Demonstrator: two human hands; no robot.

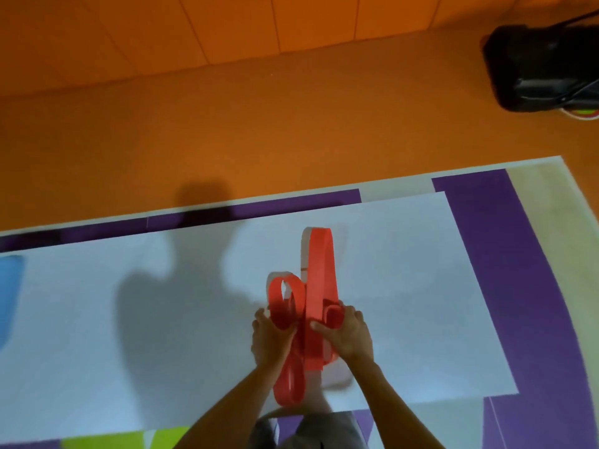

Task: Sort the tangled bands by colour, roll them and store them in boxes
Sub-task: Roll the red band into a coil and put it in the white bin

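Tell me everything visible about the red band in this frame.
The red band is a wide flat strip, red on one face and pale on the other. It looks like stiff paper or fabric. It lies mostly loose in loops: a tall one pointing away from the person, a rounder one gripped by the left hand, and one trailing towards the body. The right hand holds a small rolled end. A white sheet lies beneath.

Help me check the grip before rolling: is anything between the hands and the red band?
Nothing visible does. The left hand already grips a loop of the red band, and the right hand holds its rolled end.
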